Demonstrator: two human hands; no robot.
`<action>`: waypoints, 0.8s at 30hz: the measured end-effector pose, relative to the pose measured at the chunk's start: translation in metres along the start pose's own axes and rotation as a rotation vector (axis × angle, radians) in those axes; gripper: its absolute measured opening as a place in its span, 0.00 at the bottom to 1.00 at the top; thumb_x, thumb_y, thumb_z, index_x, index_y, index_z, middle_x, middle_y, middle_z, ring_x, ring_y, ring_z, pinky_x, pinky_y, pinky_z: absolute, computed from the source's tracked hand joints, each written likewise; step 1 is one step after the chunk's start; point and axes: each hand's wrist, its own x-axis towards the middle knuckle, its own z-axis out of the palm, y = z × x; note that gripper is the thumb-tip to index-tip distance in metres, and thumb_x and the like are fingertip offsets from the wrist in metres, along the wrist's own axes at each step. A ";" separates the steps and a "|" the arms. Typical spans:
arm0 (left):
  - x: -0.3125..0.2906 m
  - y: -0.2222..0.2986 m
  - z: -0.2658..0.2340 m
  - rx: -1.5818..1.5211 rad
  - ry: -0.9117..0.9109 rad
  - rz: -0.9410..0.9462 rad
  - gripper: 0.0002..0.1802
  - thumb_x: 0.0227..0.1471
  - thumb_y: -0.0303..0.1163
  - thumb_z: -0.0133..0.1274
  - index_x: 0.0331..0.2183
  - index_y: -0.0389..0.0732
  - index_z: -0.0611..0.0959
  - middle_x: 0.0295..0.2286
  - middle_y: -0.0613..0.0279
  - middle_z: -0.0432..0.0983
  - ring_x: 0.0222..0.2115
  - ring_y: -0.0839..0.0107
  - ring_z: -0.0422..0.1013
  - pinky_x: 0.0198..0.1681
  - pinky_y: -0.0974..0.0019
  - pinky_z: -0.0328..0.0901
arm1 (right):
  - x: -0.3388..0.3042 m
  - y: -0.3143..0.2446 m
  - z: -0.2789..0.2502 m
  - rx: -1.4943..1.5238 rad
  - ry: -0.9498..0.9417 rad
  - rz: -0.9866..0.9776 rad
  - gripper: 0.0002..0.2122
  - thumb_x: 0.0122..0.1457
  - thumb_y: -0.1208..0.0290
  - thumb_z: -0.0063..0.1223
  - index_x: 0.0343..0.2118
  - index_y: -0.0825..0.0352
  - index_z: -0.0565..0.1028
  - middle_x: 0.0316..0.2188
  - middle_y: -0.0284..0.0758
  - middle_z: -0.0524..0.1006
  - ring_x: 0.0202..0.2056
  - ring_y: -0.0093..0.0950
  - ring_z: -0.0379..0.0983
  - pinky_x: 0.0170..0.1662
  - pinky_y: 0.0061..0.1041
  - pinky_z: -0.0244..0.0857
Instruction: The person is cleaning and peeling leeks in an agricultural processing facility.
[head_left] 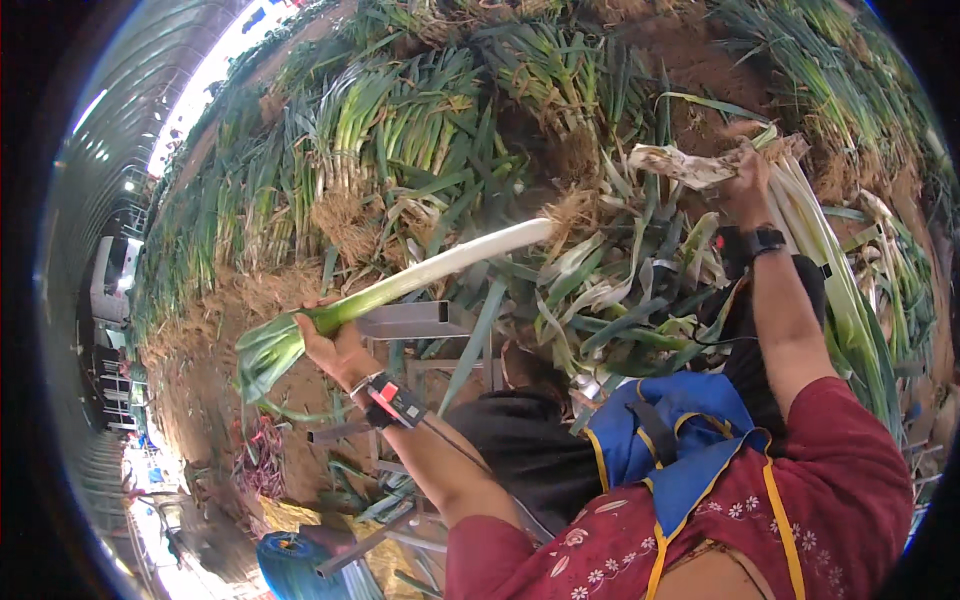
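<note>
My left hand [335, 350] is closed around the green part of a leek [440, 265]. Its leafy top fans out past my fingers to the left, and its clean white shank points right, toward the middle. Farther off on the right, my right hand [748, 192] is closed on a withered outer leaf [682, 165], pale and brownish, which sticks out to the left. Beside that hand lie long unpeeled leeks [845, 290] with roots at the far end, partly behind my forearm; I cannot tell whether my fingers touch them.
Bundles of rooted leeks [385, 130] cover the soil ahead. Stripped leaves [600, 290] are heaped before my knees. A grey metal frame [405, 320] stands under the left hand. A blue roll of twine [290, 562] and a purple-red bundle [262, 460] are at lower left.
</note>
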 end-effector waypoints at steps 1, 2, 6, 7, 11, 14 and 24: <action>-0.001 0.002 -0.006 0.022 -0.002 0.017 0.11 0.53 0.36 0.49 0.35 0.39 0.74 0.26 0.63 0.71 0.30 0.66 0.68 0.40 0.59 0.65 | 0.004 0.001 -0.004 -0.115 0.007 0.020 0.09 0.58 0.68 0.45 0.38 0.68 0.68 0.22 0.33 0.69 0.24 0.30 0.67 0.32 0.36 0.64; -0.003 0.003 -0.012 0.043 -0.005 0.033 0.12 0.54 0.37 0.49 0.35 0.39 0.74 0.26 0.63 0.71 0.30 0.66 0.68 0.39 0.59 0.66 | 0.008 0.001 -0.007 -0.348 -0.015 0.025 0.11 0.58 0.66 0.45 0.38 0.68 0.68 0.25 0.36 0.71 0.28 0.31 0.69 0.35 0.36 0.64; -0.008 -0.029 0.015 0.095 0.069 0.030 0.12 0.51 0.34 0.52 0.38 0.40 0.73 0.27 0.63 0.71 0.31 0.68 0.68 0.38 0.60 0.66 | -0.018 0.037 0.023 -1.809 0.038 -0.234 0.24 0.56 0.57 0.45 0.51 0.70 0.62 0.42 0.51 0.73 0.41 0.48 0.69 0.47 0.43 0.61; -0.013 -0.036 0.023 0.138 0.046 0.046 0.14 0.51 0.34 0.53 0.39 0.41 0.72 0.28 0.63 0.72 0.32 0.68 0.68 0.38 0.59 0.66 | -0.037 0.049 0.041 -1.869 0.008 -0.363 0.25 0.55 0.57 0.46 0.51 0.69 0.62 0.38 0.52 0.74 0.42 0.46 0.70 0.47 0.37 0.63; -0.017 -0.055 0.031 0.167 -0.015 -0.019 0.20 0.49 0.38 0.57 0.43 0.44 0.70 0.31 0.62 0.72 0.33 0.68 0.69 0.39 0.58 0.65 | -0.141 0.070 0.136 -1.296 -0.819 -0.130 0.25 0.55 0.63 0.53 0.54 0.68 0.63 0.38 0.41 0.76 0.39 0.31 0.73 0.42 0.29 0.66; -0.020 -0.069 0.039 0.089 -0.061 -0.140 0.25 0.47 0.44 0.59 0.44 0.45 0.71 0.35 0.63 0.72 0.35 0.68 0.68 0.41 0.57 0.64 | -0.186 0.095 0.183 -1.239 -1.246 -0.058 0.18 0.56 0.67 0.52 0.48 0.70 0.70 0.36 0.37 0.77 0.37 0.24 0.73 0.39 0.23 0.68; -0.054 -0.095 0.068 0.273 -0.271 -0.390 0.32 0.50 0.58 0.48 0.49 0.46 0.68 0.42 0.62 0.69 0.42 0.66 0.67 0.46 0.60 0.62 | -0.275 0.153 0.230 -1.146 -1.198 -0.076 0.24 0.51 0.68 0.56 0.51 0.68 0.66 0.39 0.40 0.74 0.40 0.29 0.71 0.43 0.26 0.64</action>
